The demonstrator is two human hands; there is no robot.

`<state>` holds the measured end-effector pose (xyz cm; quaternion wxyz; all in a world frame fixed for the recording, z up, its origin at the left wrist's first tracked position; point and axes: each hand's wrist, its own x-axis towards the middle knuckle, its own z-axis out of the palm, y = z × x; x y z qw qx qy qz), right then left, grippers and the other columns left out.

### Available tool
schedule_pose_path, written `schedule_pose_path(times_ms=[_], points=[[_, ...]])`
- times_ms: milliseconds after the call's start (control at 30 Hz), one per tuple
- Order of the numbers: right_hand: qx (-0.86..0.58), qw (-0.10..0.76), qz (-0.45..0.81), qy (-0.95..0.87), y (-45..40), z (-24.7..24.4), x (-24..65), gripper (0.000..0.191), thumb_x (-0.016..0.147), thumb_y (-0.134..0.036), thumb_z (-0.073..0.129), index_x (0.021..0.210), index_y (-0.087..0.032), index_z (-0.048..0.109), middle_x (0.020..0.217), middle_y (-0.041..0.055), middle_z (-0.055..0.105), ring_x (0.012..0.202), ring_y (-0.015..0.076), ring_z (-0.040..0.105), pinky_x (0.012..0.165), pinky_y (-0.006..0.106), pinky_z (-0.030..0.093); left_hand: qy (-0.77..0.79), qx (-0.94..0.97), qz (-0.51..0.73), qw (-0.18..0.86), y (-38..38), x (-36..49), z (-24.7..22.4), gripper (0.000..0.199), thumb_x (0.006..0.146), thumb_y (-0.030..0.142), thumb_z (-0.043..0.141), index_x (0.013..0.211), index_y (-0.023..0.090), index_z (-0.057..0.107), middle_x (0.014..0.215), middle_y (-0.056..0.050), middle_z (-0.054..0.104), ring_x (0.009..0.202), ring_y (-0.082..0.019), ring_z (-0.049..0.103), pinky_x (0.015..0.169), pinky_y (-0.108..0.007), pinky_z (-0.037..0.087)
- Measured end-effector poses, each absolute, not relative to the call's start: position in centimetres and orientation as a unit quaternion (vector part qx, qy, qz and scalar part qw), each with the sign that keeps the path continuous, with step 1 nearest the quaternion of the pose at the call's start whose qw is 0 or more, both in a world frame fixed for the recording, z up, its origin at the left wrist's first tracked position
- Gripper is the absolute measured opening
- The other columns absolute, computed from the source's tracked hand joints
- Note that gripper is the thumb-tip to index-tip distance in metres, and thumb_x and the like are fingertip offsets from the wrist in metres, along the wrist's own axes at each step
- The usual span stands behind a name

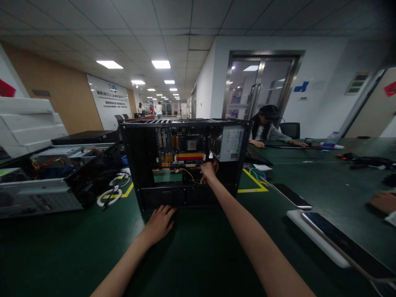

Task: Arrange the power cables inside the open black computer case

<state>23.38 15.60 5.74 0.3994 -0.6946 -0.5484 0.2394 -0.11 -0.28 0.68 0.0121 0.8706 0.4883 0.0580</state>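
In the head view a black computer case (pixel 162 197) stands in front of me with its side open. Inside it are a motherboard (pixel 167 142) with red and yellow memory slots (pixel 190 157), and a power supply (pixel 230 142) at the upper right. My right hand (pixel 208 170) reaches into the case at the motherboard's lower edge, fingers closed; what they hold is hidden. Coloured cables (pixel 204 180) and a thin yellow wire (pixel 188 173) hang close to it. My left hand (pixel 161 224) lies on the table with fingers spread, by the case's bottom edge.
On the green table (pixel 198 255), another opened computer case (pixel 71 177) and a coiled white cable (pixel 109 197) lie to the left. Phones (pixel 292 195) and a white slab (pixel 318 239) are at the right. A person (pixel 266 128) sits across; another person's hand (pixel 383 202) shows at far right.
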Motion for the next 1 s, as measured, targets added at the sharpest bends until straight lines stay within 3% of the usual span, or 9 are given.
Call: schedule_pose_path(times_ms=[433,733,833,1000], points=[[-0.639,0.178,0.253,-0.704,15.5,5.2,20.9,0.012,0.067,-0.014,0.05,0.06,-0.012,0.059,0.041,0.0049,0.051,0.043,0.0157,0.053,0.045,0.024,0.042,0.482,0.874,0.056,0.001,-0.5,0.0,1.1,0.041,0.077,0.024,0.038,0.118,0.026,0.034,0.115,-0.005,0.042,0.105,-0.022,0.037,0.085,-0.039,0.033],[-0.564,0.053,0.229,-0.792,15.4,5.8,19.3,0.004,0.061,-0.013,0.057,0.063,-0.012,0.06,0.064,0.0053,0.061,0.068,0.0185,0.059,0.061,0.024,0.044,0.485,0.873,0.05,-0.003,-0.4,0.0,0.8,0.041,0.077,0.024,0.039,0.118,0.025,0.034,0.115,-0.006,0.041,0.106,-0.022,0.036,0.086,-0.038,0.032],[-0.531,0.026,0.268,-0.804,15.2,5.9,19.2,0.005,0.061,-0.013,0.057,0.065,-0.012,0.06,0.067,0.0042,0.061,0.066,0.0167,0.058,0.061,0.024,0.044,0.486,0.872,0.054,-0.006,-0.3,0.0,0.6,0.042,0.076,0.024,0.039,0.118,0.025,0.034,0.115,-0.005,0.041,0.106,-0.022,0.036,0.086,-0.038,0.032],[-0.537,-0.039,0.326,-0.777,14.7,6.5,19.5,0.005,0.061,-0.01,0.055,0.057,-0.012,0.058,0.053,0.0012,0.057,0.057,0.0143,0.057,0.06,0.025,0.045,0.491,0.87,0.045,-0.003,-0.3,0.0,0.9,0.041,0.077,0.024,0.039,0.118,0.025,0.035,0.116,-0.005,0.041,0.107,-0.022,0.036,0.087,-0.038,0.031]])
